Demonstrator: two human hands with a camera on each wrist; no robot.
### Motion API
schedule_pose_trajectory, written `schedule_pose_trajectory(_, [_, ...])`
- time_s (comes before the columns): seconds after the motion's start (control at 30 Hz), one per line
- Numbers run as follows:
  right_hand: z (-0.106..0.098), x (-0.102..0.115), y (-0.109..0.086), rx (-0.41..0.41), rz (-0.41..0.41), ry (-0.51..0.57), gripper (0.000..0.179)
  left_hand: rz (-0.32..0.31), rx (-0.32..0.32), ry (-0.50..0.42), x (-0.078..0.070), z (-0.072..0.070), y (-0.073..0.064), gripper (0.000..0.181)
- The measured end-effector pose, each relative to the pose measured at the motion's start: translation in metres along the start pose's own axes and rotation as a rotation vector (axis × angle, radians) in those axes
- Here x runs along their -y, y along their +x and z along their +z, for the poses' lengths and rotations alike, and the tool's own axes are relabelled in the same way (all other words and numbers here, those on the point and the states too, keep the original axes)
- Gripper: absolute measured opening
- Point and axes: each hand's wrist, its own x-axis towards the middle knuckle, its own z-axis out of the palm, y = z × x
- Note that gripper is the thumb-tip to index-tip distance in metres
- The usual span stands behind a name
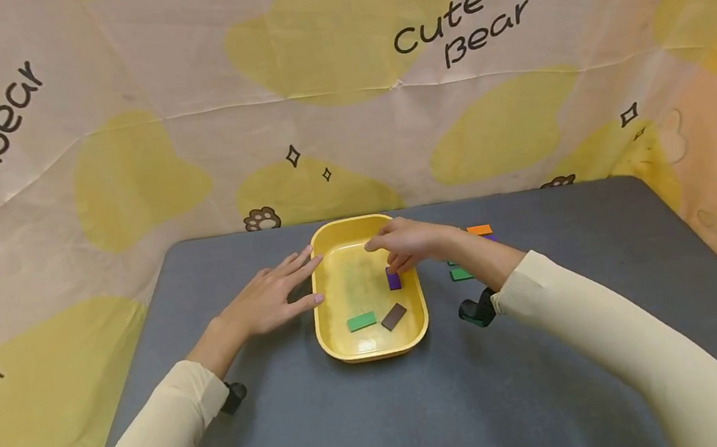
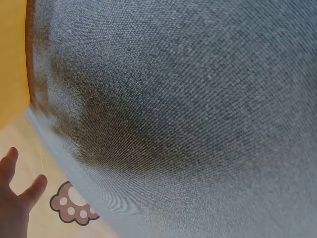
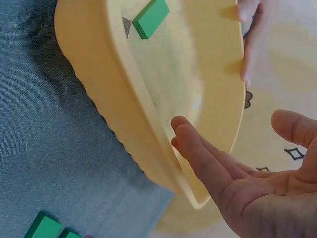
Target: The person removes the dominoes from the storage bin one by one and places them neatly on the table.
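Observation:
A yellow tray [image 1: 376, 355] stands on the table, with a green block [image 1: 361, 321], a dark brown block [image 1: 394, 316] and a purple block [image 1: 394, 279] lying inside. My left hand [image 1: 266, 300] has its fingers spread, the tips at the tray's left rim. Over the right rim reaches my right hand [image 1: 418, 240], its fingers just above the purple block. In the right wrist view that hand [image 3: 257, 193] has loosely extended fingers and thumb apart, with nothing seen between them. There the tray wall hides the purple block.
Right of the tray, partly behind my right forearm, lie more blocks: a green block [image 1: 461, 274], an orange block [image 1: 478, 230] and a bit of purple. The grey table [image 1: 331, 431] ends at a patterned cloth [image 1: 346, 127] behind.

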Motion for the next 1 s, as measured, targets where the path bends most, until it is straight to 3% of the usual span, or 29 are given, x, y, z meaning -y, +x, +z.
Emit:
schedule_pose_trajectory(0.17, [0.008, 0.005, 0.008, -0.023, 0.028, -0.079, 0.057, 0.004, -0.003, 0.002, 0.001, 0.0, 0.0, 0.077])
schedule_pose_trajectory(0.37, [0.018, 0.011, 0.015, -0.085, 0.073, -0.199, 0.033, 0.009, -0.008, -0.001, 0.001, 0.0, 0.0, 0.077])
schedule_pose_trajectory(0.53, [0.024, 0.015, 0.02, -0.146, 0.129, -0.251, 0.036, 0.017, -0.016, -0.002, 0.002, 0.0, 0.0, 0.076])
schedule_pose_trajectory(0.7, [0.028, 0.016, 0.021, -0.157, 0.156, -0.251, 0.066, 0.022, -0.014, 0.004, 0.002, 0.0, 0.0, 0.076])
schedule_pose_trajectory(1.0, [0.029, 0.014, 0.025, -0.152, 0.162, -0.203, 0.064, 0.02, -0.015, 0.007, 0.0, 0.0, 0.0, 0.076])
